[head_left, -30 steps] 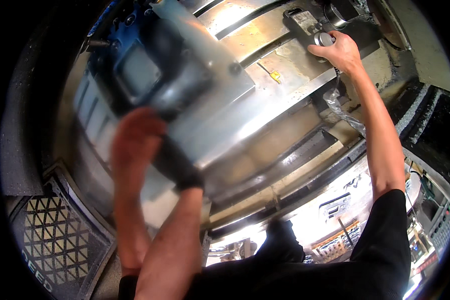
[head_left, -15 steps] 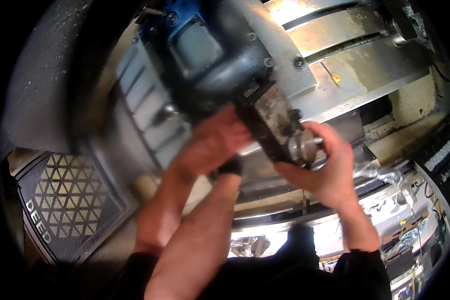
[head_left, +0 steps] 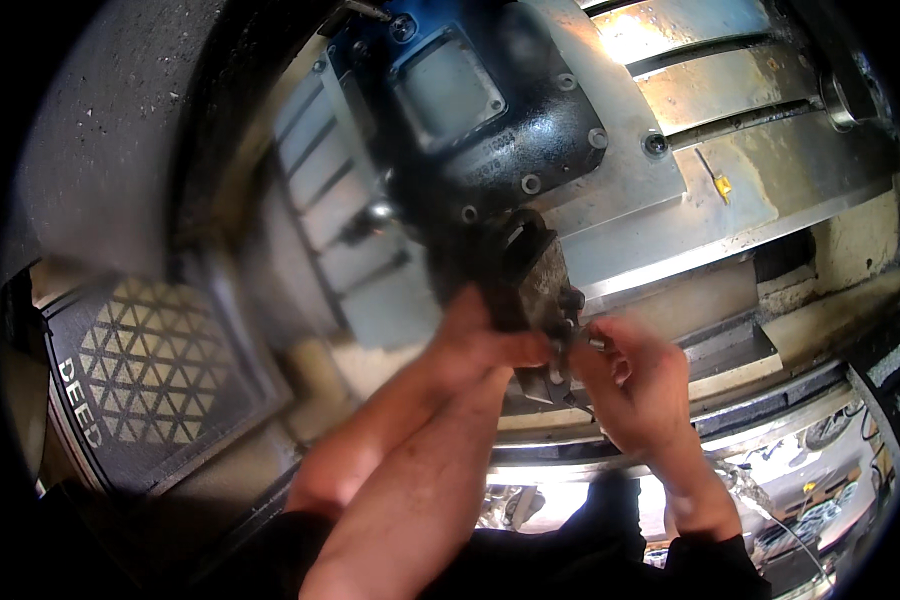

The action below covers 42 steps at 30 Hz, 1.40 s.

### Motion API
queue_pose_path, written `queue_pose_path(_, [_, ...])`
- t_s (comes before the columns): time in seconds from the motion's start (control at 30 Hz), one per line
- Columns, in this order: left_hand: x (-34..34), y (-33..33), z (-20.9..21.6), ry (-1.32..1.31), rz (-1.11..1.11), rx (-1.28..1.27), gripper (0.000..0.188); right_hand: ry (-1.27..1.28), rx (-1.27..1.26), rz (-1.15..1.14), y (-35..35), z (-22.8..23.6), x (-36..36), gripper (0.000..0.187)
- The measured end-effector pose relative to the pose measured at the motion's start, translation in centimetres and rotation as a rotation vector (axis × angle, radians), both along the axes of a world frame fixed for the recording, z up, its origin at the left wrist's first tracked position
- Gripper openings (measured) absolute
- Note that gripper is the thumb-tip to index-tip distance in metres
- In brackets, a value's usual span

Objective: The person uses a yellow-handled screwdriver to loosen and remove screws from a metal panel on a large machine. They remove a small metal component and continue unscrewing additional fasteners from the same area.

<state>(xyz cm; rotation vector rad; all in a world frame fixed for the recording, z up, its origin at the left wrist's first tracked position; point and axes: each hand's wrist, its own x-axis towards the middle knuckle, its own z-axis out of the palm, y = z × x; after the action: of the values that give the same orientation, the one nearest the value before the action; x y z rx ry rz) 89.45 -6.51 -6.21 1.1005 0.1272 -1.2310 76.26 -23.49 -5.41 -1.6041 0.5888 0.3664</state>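
A dark metal block (head_left: 547, 283), slotted at its far end and worn grey on one face, is held tilted over the near edge of the machine table. My left hand (head_left: 475, 335) is closed around its near left side, thumb across it. At the block's right side my right hand (head_left: 635, 375) pinches a small shiny metal piece (head_left: 597, 343); its fingers are partly blurred. Another bare forearm (head_left: 420, 490) overlaps my left arm, its hand hidden. Just beyond the block stands a blue-black casting (head_left: 540, 145) with a square window and several bolt holes.
The casting rests on a flat metal plate (head_left: 630, 200) on the slotted machine table (head_left: 715, 100). A small yellow-tagged piece (head_left: 722, 187) lies on the table at right. At left is a dark panel with a triangle pattern (head_left: 155, 370). Metal chips (head_left: 760, 490) show at lower right.
The view has shifted, so the casting sits further right. The block has come nearer and turned more upright. The knurled round knob formerly in my right fingers no longer shows; they pinch a small shiny piece.
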Motion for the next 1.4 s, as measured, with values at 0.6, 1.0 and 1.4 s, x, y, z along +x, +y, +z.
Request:
queue_pose_path(0.6, [-0.2,-0.5,0.3,-0.026,0.041,-0.049,0.070,-0.414,-0.083,-0.121,0.3,0.2,-0.4,0.042])
queue_pose_path(1.0, [-0.4,-0.8,0.7,-0.015,0.105,-0.108,0.068,-0.726,-0.321,-0.227,0.5,-0.6,2.0,0.033])
queue_pose_path(1.4, [0.6,0.9,0.7,-0.041,0.075,-0.069,0.081,-0.681,-0.257,-0.158,1.8,-0.1,3.0,0.022])
